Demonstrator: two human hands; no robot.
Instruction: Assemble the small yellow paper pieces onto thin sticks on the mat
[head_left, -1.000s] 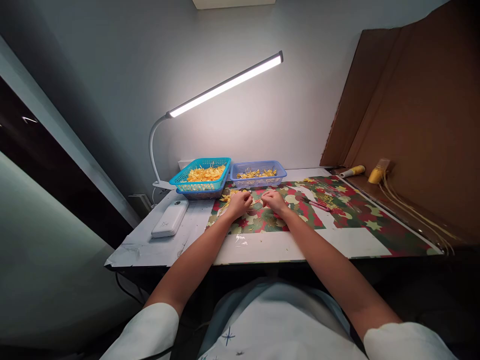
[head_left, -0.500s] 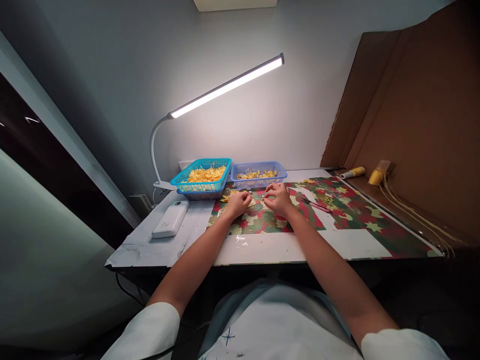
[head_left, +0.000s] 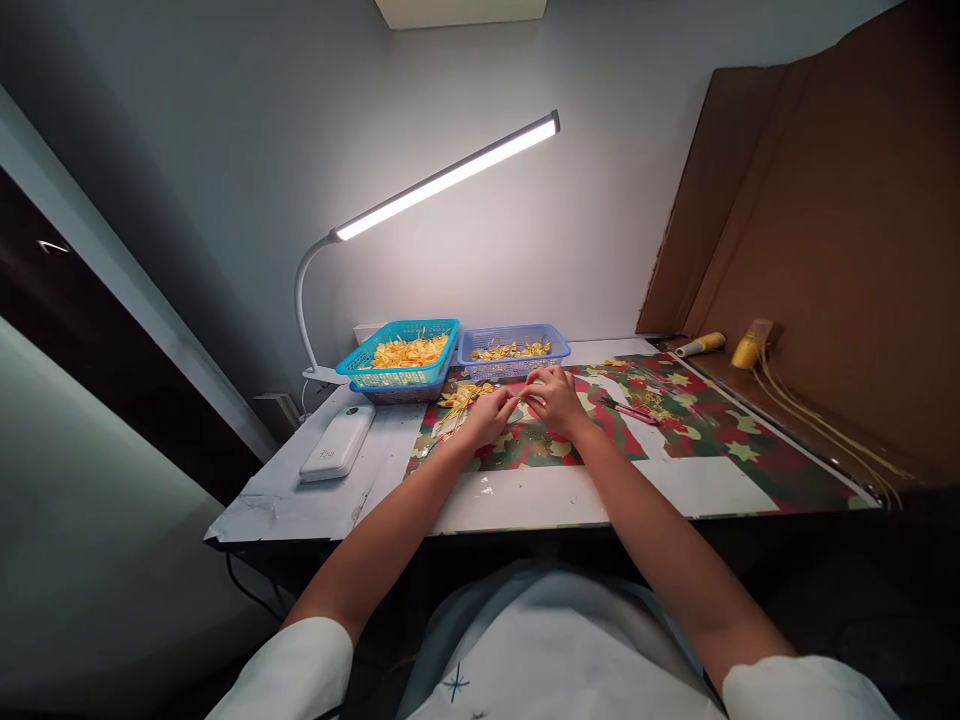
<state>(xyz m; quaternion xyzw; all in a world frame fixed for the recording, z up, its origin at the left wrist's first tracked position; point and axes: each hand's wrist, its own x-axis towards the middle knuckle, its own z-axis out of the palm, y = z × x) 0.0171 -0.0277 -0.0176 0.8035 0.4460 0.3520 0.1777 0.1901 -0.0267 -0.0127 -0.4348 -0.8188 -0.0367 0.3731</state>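
My left hand and my right hand meet over the camouflage-patterned mat, fingertips touching or nearly so. Both are closed in a pinch. Of the thin yellow cord seen between them a moment ago, hardly anything shows now, since the fingers cover it. Just left of my left hand lies a bunch of yellow ribbon-like pieces with long cords. To the right of my right hand, a slim dark and pink tool, perhaps tweezers or small scissors, rests on the mat.
Behind my hands stand a turquoise basket heaped with yellow pieces and a purple basket holding fewer. A white power bank and a lit desk lamp are on the left. Yellow cord spools sit by the cardboard wall.
My left hand has moved right until its fingertips reach my right hand. The cord stretched between them is now mostly covered, and the yellow bunch on the left shows more.
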